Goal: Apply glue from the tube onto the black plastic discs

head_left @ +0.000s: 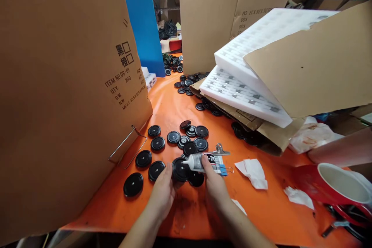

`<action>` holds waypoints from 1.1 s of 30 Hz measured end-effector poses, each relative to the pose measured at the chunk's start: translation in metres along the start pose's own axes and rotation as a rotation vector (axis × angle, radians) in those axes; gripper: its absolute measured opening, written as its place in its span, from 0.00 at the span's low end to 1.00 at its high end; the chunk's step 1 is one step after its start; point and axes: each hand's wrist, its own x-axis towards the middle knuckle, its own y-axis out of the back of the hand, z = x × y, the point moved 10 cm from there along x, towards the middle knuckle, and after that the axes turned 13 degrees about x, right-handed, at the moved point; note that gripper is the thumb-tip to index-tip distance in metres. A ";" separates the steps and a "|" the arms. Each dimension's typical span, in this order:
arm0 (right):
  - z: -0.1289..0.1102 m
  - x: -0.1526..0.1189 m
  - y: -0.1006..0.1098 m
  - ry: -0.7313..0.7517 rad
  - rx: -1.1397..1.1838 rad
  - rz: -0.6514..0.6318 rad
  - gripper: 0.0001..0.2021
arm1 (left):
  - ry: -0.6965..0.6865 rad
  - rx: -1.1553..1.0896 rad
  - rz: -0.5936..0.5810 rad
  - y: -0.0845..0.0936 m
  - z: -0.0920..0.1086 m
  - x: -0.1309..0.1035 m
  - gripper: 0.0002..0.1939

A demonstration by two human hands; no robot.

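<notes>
My left hand (164,192) is closed on the edge of a round black disc (180,170), held up above the orange table. My right hand (214,178) grips a glue tube (200,162) with a white nozzle. The nozzle tip points left, over the middle of the held disc; whether it touches cannot be made out. At the tube's tail end sit a metal bulldog clip (220,150) and a blue binder clip (223,169). Several more black discs lie around my hands, among them one at the far left (133,184), with small pale dots at their centres.
A tall cardboard sheet (72,104) walls off the left, with a bent wire stand (128,145) beside it. White foam trays (238,93) lean on cardboard at the right. Crumpled tissue (252,172) and a red mug (314,184) stand on the orange tablecloth (203,219).
</notes>
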 end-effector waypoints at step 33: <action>-0.031 -0.032 -0.036 0.421 -0.422 -0.260 0.14 | 0.031 0.052 -0.158 -0.005 0.017 -0.027 0.15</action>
